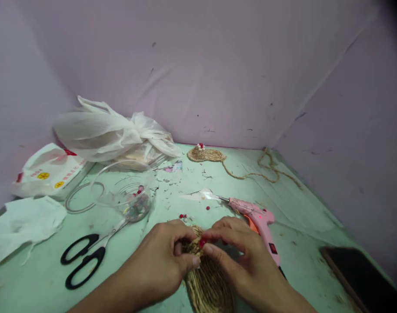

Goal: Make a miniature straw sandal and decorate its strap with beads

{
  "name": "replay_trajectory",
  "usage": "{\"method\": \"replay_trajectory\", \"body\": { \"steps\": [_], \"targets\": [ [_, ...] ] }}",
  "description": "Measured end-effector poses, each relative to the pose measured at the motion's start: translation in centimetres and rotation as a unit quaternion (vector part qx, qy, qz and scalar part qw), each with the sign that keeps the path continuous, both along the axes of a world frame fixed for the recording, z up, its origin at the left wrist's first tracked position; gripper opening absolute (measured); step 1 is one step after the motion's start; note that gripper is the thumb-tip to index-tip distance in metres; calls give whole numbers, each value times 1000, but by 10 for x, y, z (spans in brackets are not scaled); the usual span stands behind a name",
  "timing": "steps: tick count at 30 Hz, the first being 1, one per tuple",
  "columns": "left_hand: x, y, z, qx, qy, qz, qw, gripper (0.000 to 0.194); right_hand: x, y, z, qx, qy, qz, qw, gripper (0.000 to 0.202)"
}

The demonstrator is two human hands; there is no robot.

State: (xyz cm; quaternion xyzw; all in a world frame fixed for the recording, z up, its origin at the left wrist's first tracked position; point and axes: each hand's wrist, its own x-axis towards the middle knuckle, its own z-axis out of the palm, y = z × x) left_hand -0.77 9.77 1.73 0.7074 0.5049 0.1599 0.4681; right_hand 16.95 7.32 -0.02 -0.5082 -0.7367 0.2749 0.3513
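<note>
- Coiled rope piece (211, 282): lower centre of the frame, lying lengthwise between both hands, its top end partly hidden by fingers.
- Scissors (102, 254), lower left: black handles toward the person, blades running up to the clear cup (113, 205). They look well apart from the work, so the left wrist has room.
- Left hand (168, 248), lower centre: thumb and fingers pinch the top end of the rope piece. A firm grip here should stop the coils shifting under pressure.
- Small red beads (182, 216), just above the left fingertips: best kept clear of the knuckles, as they could roll.
- Red bead (202, 242), at the rope's top end: whether it already touches the rope I cannot tell. Steady, straight pressure would suit it better than twisting.
- Loose bead (208, 208), centre, above the right fingertips and apart from them.
- Right hand (250, 256), lower right of centre: thumb and forefinger close in a pinch on the red bead. Fingertips are best kept off any glue.
- Pink glue gun (250, 211), right of centre: a red light shows, so its nozzle may be hot; the right hand should avoid it.
</note>
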Motion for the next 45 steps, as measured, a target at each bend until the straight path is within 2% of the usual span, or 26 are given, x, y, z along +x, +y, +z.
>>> {"method": "replay_trajectory", "body": {
  "steps": [3,9,16,20,21,25,28,31,34,45],
  "targets": [
    [-1,-1,-3,-1,-13,2,1000,18,-2,0,1,12,-7,4,1000,10],
    [-1,-3,-4,5,0,0,1000,21,-2,1,6,-33,-29,20,999,9],
    [-1,-2,-4,7,0,-4,1000,16,0,0,7,-28,-37,20,999,9],
    [-2,-2,-3,-13,-1,-5,1000,14,6,-2,9,-6,-12,-8,1000,29],
    [-2,-2,-2,-16,0,-8,1000,16,8,-2,10,-4,-5,-25,1000,28],
    [-3,1,4,-52,-23,-27,998,20,13,-1,10,-51,20,-68,996,6],
    [-3,4,9,-76,-39,4,996,22,10,1,4,-113,74,-14,991,11],
    [-3,6,11,-16,-37,41,998,15,5,2,-2,-141,138,27,980,14],
    [-2,5,12,41,-52,46,997,15,1,2,-5,-135,187,20,973,8],
    [6,1,4,107,-68,26,992,16,0,1,-9,-130,223,3,966,14]
  ]
}}
